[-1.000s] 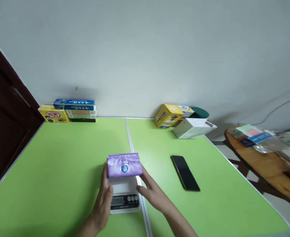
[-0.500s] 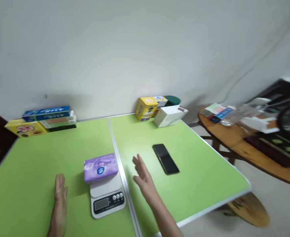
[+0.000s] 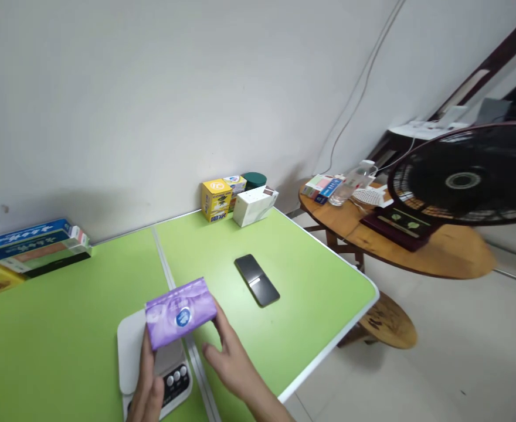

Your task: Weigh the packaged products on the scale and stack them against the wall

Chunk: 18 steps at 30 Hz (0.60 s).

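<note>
A purple tissue pack (image 3: 180, 312) is held just above a white kitchen scale (image 3: 131, 351) on the green table (image 3: 311, 281). My left hand (image 3: 147, 384) grips the pack's left end, its fingers curled around it. My right hand (image 3: 228, 357) holds the pack's right end with thumb and fingers. The scale's buttons (image 3: 176, 376) show below the pack; its display is hidden by my left hand.
A black phone (image 3: 257, 279) lies right of the pack. A yellow box (image 3: 216, 200), a white box (image 3: 253, 206) and a dark green lid stand by the wall. Flat boxes (image 3: 29, 246) are stacked at far left. A round wooden table (image 3: 416, 240) and a black fan (image 3: 464, 176) stand at right.
Both hands, spread open beside the scale half a second ago, have closed on the purple pack and lifted it toward the right. The view has swung right.
</note>
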Available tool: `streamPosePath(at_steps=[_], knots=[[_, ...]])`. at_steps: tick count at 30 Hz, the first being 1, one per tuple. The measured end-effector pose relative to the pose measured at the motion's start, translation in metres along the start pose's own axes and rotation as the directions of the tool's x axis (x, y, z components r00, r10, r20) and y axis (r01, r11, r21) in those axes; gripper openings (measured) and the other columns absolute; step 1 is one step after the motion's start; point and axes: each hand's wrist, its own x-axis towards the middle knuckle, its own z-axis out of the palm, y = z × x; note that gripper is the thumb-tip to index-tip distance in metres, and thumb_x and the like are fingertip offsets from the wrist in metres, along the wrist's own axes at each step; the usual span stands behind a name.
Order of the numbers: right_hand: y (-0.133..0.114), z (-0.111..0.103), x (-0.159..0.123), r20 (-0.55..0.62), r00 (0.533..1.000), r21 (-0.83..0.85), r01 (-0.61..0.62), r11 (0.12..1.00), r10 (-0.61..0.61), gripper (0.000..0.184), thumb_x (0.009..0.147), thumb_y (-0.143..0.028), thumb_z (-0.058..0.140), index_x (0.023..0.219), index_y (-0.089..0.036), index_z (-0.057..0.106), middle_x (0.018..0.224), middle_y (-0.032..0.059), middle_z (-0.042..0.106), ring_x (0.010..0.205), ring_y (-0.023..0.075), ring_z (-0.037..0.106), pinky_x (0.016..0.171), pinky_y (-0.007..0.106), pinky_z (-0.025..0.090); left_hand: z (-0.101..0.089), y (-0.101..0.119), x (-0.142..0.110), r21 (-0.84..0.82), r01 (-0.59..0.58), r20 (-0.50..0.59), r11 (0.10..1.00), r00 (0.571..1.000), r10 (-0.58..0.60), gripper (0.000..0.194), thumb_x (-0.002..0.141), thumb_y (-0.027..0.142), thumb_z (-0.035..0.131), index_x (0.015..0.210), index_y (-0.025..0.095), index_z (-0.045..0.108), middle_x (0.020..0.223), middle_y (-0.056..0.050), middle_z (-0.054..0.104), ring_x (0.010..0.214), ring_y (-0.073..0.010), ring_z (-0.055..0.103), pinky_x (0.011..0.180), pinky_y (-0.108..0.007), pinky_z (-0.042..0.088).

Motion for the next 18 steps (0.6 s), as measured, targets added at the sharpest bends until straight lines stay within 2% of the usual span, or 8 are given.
streamPosePath(at_steps=[4,7,11,14,16,18], knots=[[-0.001,-0.054,-0.005,-0.141,0.988,0.008,0.065,0.998,-0.064,0.075,0.078,-0.019,0.053,0.144,-0.028,0.019,0.152,0.0026,0.026,0.141,0.0231,0.018,0.115,0.045,0.016,0.045,0.049,-0.022,0.050,-0.084,0.165,0.995,0.983,0.074,0.078,0.081,0.069,0.026,0.145,0.036,-0.002,0.154,0.013,-0.001,0.141,-0.0242,0.003,0.115,-0.039,0.012],[-0.002,-0.098,-0.001,-0.233,0.970,0.035,0.083,0.996,-0.073,0.071,0.080,-0.031,0.057,0.143,-0.029,0.024,0.151,0.0046,0.029,0.139,0.0257,0.024,0.113,0.048,0.021,0.083,0.089,-0.012,0.095,-0.136,0.280,0.986,0.954,0.104,0.067,0.088,0.059,0.020,0.145,0.034,-0.006,0.154,0.011,-0.007,0.141,-0.0209,0.000,0.115,-0.040,0.004],[-0.009,-0.153,0.013,-0.329,0.937,0.039,0.135,0.990,-0.115,0.071,0.078,-0.045,0.061,0.140,-0.030,0.030,0.150,0.0052,0.031,0.137,0.0281,0.029,0.112,0.050,0.022,0.127,0.125,0.022,0.122,-0.224,0.405,0.967,0.901,0.157,0.072,0.089,0.057,0.024,0.145,0.028,-0.011,0.154,0.007,-0.012,0.141,-0.0178,-0.007,0.115,-0.038,-0.001],[-0.023,-0.189,0.031,-0.332,0.933,0.004,0.148,0.989,-0.138,0.069,0.078,-0.050,0.059,0.138,-0.029,0.033,0.148,0.0062,0.035,0.133,0.0291,0.036,0.110,0.051,0.026,0.152,0.145,0.052,0.159,-0.269,0.455,0.950,0.874,0.171,0.074,0.089,0.058,0.022,0.145,0.025,-0.014,0.154,0.006,-0.015,0.141,-0.0166,-0.012,0.115,-0.040,-0.003],[-0.037,-0.210,0.053,-0.316,0.937,-0.032,0.150,0.988,-0.153,0.066,0.079,-0.050,0.059,0.137,-0.029,0.036,0.146,0.0066,0.038,0.130,0.0289,0.040,0.108,0.050,0.030,0.164,0.161,0.075,0.157,-0.312,0.458,0.937,0.864,0.211,0.075,0.089,0.058,0.022,0.145,0.023,-0.013,0.154,0.003,-0.013,0.141,-0.0166,-0.011,0.115,-0.040,-0.003],[-0.056,-0.230,0.086,-0.289,0.932,-0.064,0.208,0.976,-0.218,0.064,0.078,-0.049,0.060,0.135,-0.027,0.040,0.142,0.0070,0.043,0.128,0.0287,0.042,0.106,0.049,0.033,0.175,0.183,0.104,0.129,-0.380,0.435,0.916,0.852,0.292,0.077,0.089,0.059,0.024,0.146,0.020,-0.009,0.155,0.000,-0.009,0.141,-0.0166,-0.009,0.115,-0.038,-0.002]])
